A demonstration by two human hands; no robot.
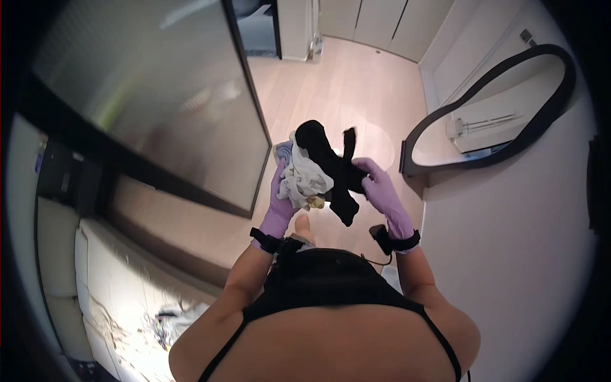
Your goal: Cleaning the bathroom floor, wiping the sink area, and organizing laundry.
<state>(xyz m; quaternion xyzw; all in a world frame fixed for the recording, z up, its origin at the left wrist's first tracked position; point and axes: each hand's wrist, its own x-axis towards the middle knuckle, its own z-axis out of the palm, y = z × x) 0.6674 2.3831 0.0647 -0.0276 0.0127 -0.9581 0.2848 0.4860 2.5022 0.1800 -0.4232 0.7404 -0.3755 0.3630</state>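
Both my hands wear thin lilac gloves and are raised in front of my body. My left hand (277, 210) grips a crumpled bundle of cloth from its left side. A white cloth (309, 177) makes up most of the bundle, with a blue cloth (284, 151) at its far left and a yellowish piece (316, 202) at its near end. Black socks (326, 153) lie over the right of the bundle, some ends hanging free. With bent fingers my right hand (380, 190) holds the black socks at their right side; its fingertips are partly hidden.
A dark-framed ribbed glass panel (184, 95) stands to the left. On the right, a wavy black-framed mirror (412, 169) is against the white wall. Pale cabinets (375, 25) close off the far end of the wooden floor (344, 83). A bed (121, 286) is at the lower left.
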